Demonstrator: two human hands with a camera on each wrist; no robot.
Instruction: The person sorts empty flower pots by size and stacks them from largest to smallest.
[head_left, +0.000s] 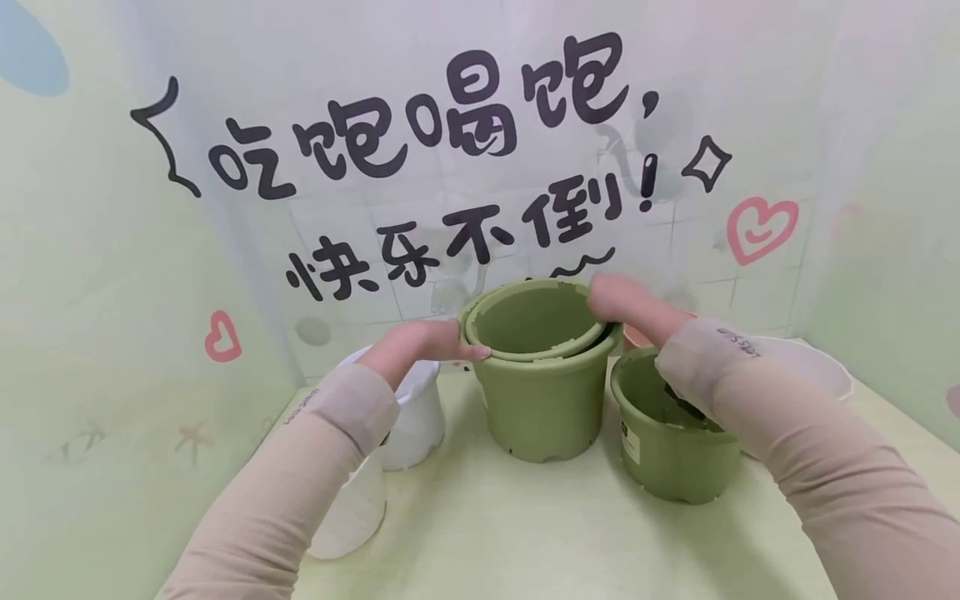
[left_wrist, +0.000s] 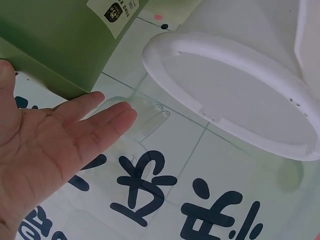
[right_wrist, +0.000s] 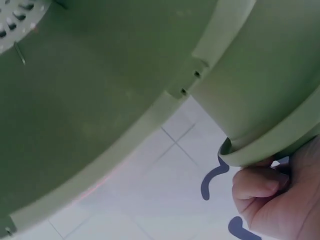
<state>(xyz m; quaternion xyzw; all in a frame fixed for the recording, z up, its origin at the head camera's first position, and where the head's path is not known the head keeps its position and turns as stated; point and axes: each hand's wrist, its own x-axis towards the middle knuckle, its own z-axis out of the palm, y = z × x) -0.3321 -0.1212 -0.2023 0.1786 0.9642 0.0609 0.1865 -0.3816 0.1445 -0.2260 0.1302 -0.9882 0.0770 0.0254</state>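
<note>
A green flower pot (head_left: pixel 532 321) sits inside a larger green flower pot (head_left: pixel 543 412) in the middle of the table. The two rims stand apart at the right, where a dark gap shows. At the left side of the rims is my left hand (head_left: pixel 431 340), its thumb at the edge. In the left wrist view its fingers (left_wrist: pixel 110 122) stretch out straight beside the pot wall. My right hand (head_left: pixel 626 300) holds the rim on the far right side. Curled fingers (right_wrist: pixel 255 185) show under that rim in the right wrist view.
Another green pot (head_left: pixel 675 467) with a label stands to the right, partly behind my right sleeve; a dark object lies in it. White pots (head_left: pixel 414 425) stand at the left. Behind the right arm are a white rim (head_left: pixel 817 367) and a reddish thing. A printed wall sheet (head_left: pixel 480 167) closes the back.
</note>
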